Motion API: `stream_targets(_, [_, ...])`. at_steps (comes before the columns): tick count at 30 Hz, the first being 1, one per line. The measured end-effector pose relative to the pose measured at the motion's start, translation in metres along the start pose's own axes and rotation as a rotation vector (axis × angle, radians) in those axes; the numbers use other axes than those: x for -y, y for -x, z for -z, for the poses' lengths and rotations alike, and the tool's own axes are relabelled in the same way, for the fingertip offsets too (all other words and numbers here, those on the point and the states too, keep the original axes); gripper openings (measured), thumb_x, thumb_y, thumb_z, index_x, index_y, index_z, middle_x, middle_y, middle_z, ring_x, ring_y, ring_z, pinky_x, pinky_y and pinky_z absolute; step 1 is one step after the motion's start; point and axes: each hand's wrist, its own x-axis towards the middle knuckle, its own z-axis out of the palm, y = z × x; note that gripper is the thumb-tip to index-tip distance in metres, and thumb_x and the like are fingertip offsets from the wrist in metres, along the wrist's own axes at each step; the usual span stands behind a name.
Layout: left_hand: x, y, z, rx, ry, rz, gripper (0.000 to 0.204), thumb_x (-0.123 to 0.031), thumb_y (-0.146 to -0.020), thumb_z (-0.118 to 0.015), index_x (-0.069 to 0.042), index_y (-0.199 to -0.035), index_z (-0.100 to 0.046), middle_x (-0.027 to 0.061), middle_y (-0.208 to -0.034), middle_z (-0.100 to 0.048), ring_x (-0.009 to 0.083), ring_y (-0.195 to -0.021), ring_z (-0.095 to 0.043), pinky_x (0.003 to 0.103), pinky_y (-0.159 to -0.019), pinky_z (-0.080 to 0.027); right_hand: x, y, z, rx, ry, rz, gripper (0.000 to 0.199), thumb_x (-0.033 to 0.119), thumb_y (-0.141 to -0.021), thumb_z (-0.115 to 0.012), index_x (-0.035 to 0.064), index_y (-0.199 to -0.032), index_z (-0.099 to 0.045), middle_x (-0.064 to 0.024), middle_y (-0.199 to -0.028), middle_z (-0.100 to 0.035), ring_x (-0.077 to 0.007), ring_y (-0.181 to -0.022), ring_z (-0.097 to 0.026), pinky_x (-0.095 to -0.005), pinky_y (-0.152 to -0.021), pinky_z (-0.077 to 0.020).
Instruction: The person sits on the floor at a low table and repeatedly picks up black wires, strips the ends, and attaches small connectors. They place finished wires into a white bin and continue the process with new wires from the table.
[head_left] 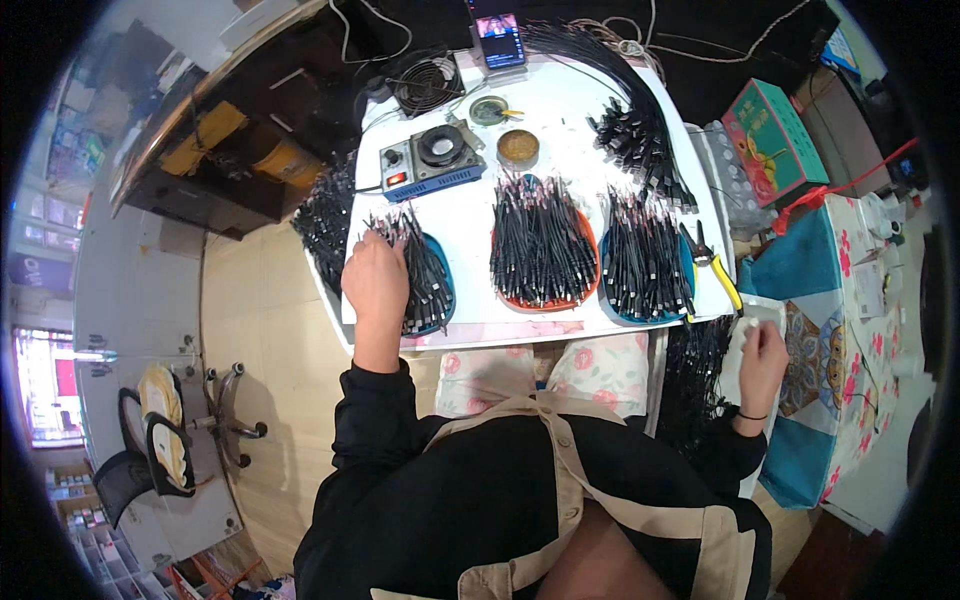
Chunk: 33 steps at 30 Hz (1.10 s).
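My left hand (pixel 376 284) is over the left edge of a blue tray (pixel 436 320) full of short black cables (pixel 424 270) with metal plugs. Its fingers are bent together at the cables' upper ends, and what they grip is hidden. Off the table's right side, my right hand (pixel 764 362) is closed beside a white cloth or bag (pixel 737 350). I cannot make out what its fingers hold. An orange tray (pixel 597 262) of similar cables stands mid-table. To its right is a second blue tray (pixel 688 285), also filled with cables.
Yellow-handled wire strippers (pixel 722 275) lie at the table's right edge. Behind the trays are a small heating device (pixel 432 162), a round tin (pixel 518 148), a glass dish (pixel 490 111), a fan (pixel 427 85) and a phone (pixel 499 40). Long cables (pixel 640 140) hang at back right.
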Motion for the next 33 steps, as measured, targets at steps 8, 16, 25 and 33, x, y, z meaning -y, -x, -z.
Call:
stream_targets(8, [0.013,-0.001,0.000,-0.091,0.476,0.068,0.019,-0.016,-0.087,-0.061,0.003,-0.081,-0.062,0.0243,-0.071,-0.062,0.0421,-0.068,-0.062,0.045,-0.062,-0.048,0.179,-0.021,-0.062,0.427,-0.342,0.484,0.013,0.011,-0.085,-0.058,-0.0016,-0.082,-0.056,-0.0182,-0.071,-0.058,-0.0337,-0.066,-0.060,-0.0403,-0.060,-0.0455])
stream_targets(16, [0.015,0.010,0.021,-0.171,0.775,0.145,0.015,-0.012,-0.086,-0.065,0.003,-0.085,-0.064,0.0118,-0.066,-0.058,0.0184,-0.056,-0.053,0.030,-0.055,-0.043,0.211,-0.037,-0.133,0.406,-0.085,0.512,0.016,0.017,-0.081,-0.061,0.0010,-0.079,-0.060,-0.0175,-0.077,-0.063,-0.0363,-0.073,-0.062,-0.0441,-0.066,-0.0499])
stream_targets(25, [-0.005,0.028,0.047,0.047,1.986,0.158,0.017,0.000,-0.094,-0.049,0.005,-0.109,-0.054,0.0121,-0.085,-0.061,0.0059,-0.057,-0.043,0.018,-0.050,-0.034,0.219,-0.026,-0.123,0.292,-0.175,0.503,0.013,0.014,-0.081,-0.061,0.0012,-0.077,-0.060,-0.0169,-0.074,-0.063,-0.0349,-0.070,-0.063,-0.0425,-0.064,-0.0504])
stream_targets(33, [-0.046,0.068,0.075,0.441,2.195,0.257,0.016,-0.011,-0.096,-0.053,0.002,-0.102,-0.060,0.0080,-0.070,-0.060,0.0033,-0.047,-0.034,0.017,-0.044,-0.023,0.245,0.027,-0.048,0.418,-0.603,0.516,0.009,0.005,-0.083,-0.063,-0.0021,-0.089,-0.060,-0.0066,-0.073,-0.061,-0.0092,-0.063,-0.057,-0.0229,-0.058,-0.0456])
